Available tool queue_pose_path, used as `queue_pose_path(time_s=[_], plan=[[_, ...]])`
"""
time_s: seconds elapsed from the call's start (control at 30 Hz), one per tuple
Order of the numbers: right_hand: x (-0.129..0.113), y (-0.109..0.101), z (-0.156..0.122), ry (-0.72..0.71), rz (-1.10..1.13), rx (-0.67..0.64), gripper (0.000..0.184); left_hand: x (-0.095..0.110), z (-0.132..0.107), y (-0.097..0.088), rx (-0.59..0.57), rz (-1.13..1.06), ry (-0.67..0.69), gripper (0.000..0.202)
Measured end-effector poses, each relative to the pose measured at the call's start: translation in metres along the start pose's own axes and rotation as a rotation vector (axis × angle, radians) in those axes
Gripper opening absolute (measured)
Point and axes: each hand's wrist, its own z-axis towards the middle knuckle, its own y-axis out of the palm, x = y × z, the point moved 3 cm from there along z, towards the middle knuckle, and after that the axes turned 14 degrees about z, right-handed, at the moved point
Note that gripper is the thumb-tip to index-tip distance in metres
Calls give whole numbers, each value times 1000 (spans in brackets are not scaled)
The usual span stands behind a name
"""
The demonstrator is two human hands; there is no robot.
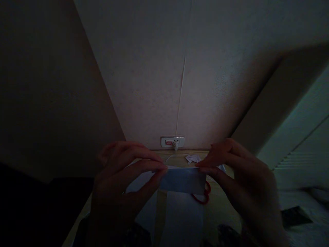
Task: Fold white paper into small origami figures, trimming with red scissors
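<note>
Between my two hands a small piece of paper (183, 180) hangs above the table, its top edge stretched sideways and its face in shadow. My left hand (128, 181) pinches the upper left corner between thumb and fingers. At the upper right corner, my right hand (236, 175) grips it the same way. Behind the paper's lower right side, red scissor handles (207, 193) show in part; the blades are hidden. Below lies a white sheet of paper (183, 218), with another pale sheet (145, 219) beside it to the left.
A crumpled paper scrap (192, 159) lies near the wall on the wooden table (223, 206). A wall socket (172, 141) holds a plug with a thin cord. A dark upright panel (59, 96) stands left. At far right, a dark object (296, 216) lies on a pale surface. The light is dim.
</note>
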Motion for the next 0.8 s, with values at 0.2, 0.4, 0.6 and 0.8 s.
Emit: queue_pose_path(time_s=[0.2, 0.4, 0.6, 0.8], plan=[[4, -7, -4, 2, -35, 111, 16, -18, -11, -11, 120, -41, -333, 12], [0, -3, -9, -74, -9, 244, 22, -21, -20, -4, 40, -265, -664, 23], [-2, 1, -11, -143, 37, 257, 24, -11, -14, 5, -250, -500, -559, 48], [-5, 4, -9, -141, 74, 156, 21, -8, -14, 2, -311, -519, -514, 26]])
